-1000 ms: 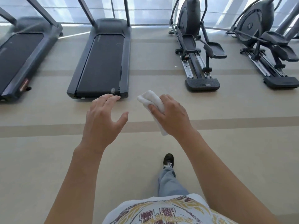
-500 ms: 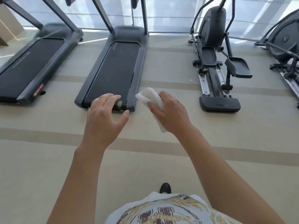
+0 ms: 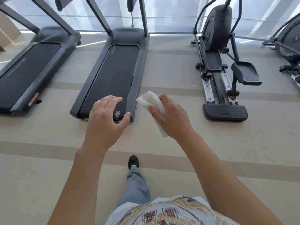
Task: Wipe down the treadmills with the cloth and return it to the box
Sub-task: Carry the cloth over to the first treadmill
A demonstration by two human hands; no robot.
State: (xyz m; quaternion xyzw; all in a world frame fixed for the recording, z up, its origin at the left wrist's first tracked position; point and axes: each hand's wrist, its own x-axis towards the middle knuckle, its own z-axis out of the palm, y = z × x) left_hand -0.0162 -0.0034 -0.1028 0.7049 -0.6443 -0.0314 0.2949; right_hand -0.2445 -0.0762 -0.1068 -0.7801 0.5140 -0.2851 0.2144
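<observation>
Cloth [image 3: 153,103], white and folded into a wad, sits in our right hand [image 3: 172,120]: the fingers curl round it and the thumb pinches its near face, with one corner poking out ahead of the knuckles and a tail hanging below the palm. Our left hand [image 3: 103,125] holds nothing; its fingers are loosely spread and a little bent, the thumb held out to the side, hovering in the air in front of us.

Both hands are raised over the beige floor [image 3: 48,176], which carries darker bands. Straight beyond the left hand lies the nearer treadmill [image 3: 113,73], dark grey with a black belt. We can see pale lettering along the belt's left edge near the front, but it is too small to read, and a small oval badge at the rear right corner is just as illegible. A second treadmill [image 3: 29,75] stands to the left, apart from the first, with faint lettering on its belt and a reddish label on its rear side rail; we cannot read either.

To the right stands an elliptical trainer [image 3: 217,62], with another [image 3: 290,46] at the frame's edge. Our white shirt [image 3: 170,211] bears maroon block letters, only partly in view. One leg in grey trousers [image 3: 136,184] ends in a black shoe [image 3: 133,161].
</observation>
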